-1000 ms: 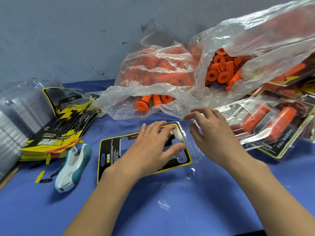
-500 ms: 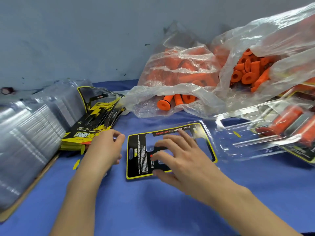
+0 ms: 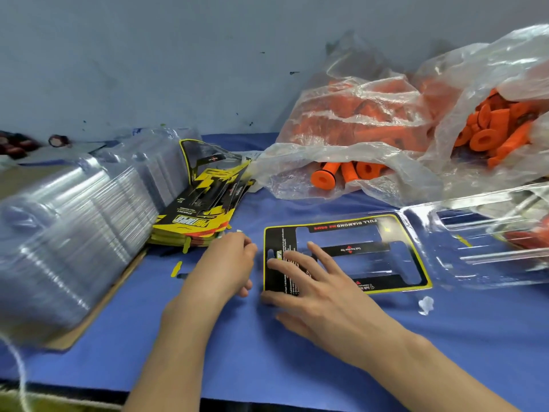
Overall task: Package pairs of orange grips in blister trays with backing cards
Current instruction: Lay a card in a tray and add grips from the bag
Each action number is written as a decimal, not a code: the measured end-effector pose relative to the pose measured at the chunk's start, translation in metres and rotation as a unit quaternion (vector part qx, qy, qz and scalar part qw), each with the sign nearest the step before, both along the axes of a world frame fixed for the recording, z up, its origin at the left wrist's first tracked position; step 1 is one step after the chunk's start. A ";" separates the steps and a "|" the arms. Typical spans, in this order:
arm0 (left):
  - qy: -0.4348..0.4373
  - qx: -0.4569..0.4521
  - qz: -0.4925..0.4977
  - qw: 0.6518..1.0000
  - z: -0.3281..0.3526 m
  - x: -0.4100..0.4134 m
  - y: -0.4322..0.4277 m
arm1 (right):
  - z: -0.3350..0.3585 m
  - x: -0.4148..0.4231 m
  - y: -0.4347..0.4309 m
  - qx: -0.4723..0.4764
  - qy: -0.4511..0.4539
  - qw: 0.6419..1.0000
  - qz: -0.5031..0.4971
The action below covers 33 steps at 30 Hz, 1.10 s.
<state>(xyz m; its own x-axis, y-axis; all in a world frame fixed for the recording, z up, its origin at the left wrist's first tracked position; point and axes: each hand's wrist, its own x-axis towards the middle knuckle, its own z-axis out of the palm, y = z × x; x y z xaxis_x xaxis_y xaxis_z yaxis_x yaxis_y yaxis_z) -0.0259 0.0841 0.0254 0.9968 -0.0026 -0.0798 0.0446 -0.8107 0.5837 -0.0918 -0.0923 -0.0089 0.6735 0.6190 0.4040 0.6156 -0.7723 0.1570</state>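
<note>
**Preparing a backing card; grips not yet loaded**

Standing at the blue table (image 3: 297,352), the person is at an early step of the current pack. The right hand (image 3: 320,289) lies spread, fingers straight, pressing flat on the near-left corner of a black-and-yellow backing card (image 3: 395,281) that lies on the table. The left hand (image 3: 225,263) sits just left of that card, near the card stack (image 3: 196,215); its fingers are curled under, and whether they pinch anything cannot be told.

Status, as judged from the layout:

- Card: one card laid out. Its window cut-outs show no grips.
- Tray: an open clear blister tray (image 3: 481,251) lies just right of the card, apparently empty in its near cavities.
- Grips: the orange grips (image 3: 323,176) remain in the plastic bags (image 3: 356,135) at the back of the table, well apart from both hands.
- Supply: a large stack of clear trays (image 3: 68,233) stands at the left.

Remaining work: pick a pair of grips, seat them in a tray, add the card, close the pack. Something orange at the far right edge may be a finished pack; it is too cropped to confirm.
</note>
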 end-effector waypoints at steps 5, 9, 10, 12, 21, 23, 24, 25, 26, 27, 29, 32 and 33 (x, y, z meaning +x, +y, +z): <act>0.012 0.006 -0.003 1.000 0.000 0.001 0.000 | -0.005 0.003 0.001 0.010 0.006 1.000 -0.003; 0.007 0.007 -0.002 1.000 0.002 0.000 -0.003 | -0.008 0.004 0.001 0.016 0.008 1.000 0.003; 0.000 0.011 0.002 1.000 0.003 0.000 -0.004 | -0.008 0.004 0.001 0.018 0.006 1.000 0.006; -0.018 0.017 0.008 1.000 0.004 0.002 -0.007 | -0.008 0.003 0.001 0.023 -0.001 1.000 0.011; -0.059 -0.012 -0.009 0.998 0.000 0.010 -0.019 | -0.008 0.002 0.001 0.024 0.021 0.999 -0.003; -0.074 0.004 -0.022 0.997 0.001 0.009 -0.020 | -0.009 0.003 0.001 0.026 0.026 0.999 -0.003; -0.078 0.014 -0.028 0.996 0.002 0.009 -0.021 | -0.009 0.003 0.001 0.027 0.028 0.999 -0.003; -0.079 0.025 -0.031 0.996 0.002 0.008 -0.022 | -0.010 0.003 0.001 0.028 0.029 0.999 -0.003; -0.078 0.036 -0.034 0.996 0.002 0.007 -0.022 | -0.010 0.003 0.001 0.030 0.030 0.999 -0.003; -0.078 0.047 -0.035 0.995 0.002 0.007 -0.023 | -0.010 0.003 0.001 0.032 0.031 0.999 -0.002; -0.073 0.062 -0.033 0.995 0.002 0.008 -0.023 | -0.011 0.003 0.001 0.036 0.033 0.999 0.001; -0.067 0.079 -0.035 0.994 0.000 0.009 -0.025 | -0.011 0.003 0.001 0.040 0.035 0.999 0.002; -0.068 0.085 -0.036 0.993 -0.001 0.009 -0.025 | -0.011 0.002 0.001 0.040 0.034 0.999 0.002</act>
<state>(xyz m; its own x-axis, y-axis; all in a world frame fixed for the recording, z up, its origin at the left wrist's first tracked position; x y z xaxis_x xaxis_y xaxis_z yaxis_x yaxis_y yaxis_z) -0.0167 0.0589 0.0243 0.9962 -0.0717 0.0500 -0.0863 -0.8966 0.4342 -0.0893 -0.0916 -0.0197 0.6984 0.5902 0.4048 0.6264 -0.7777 0.0531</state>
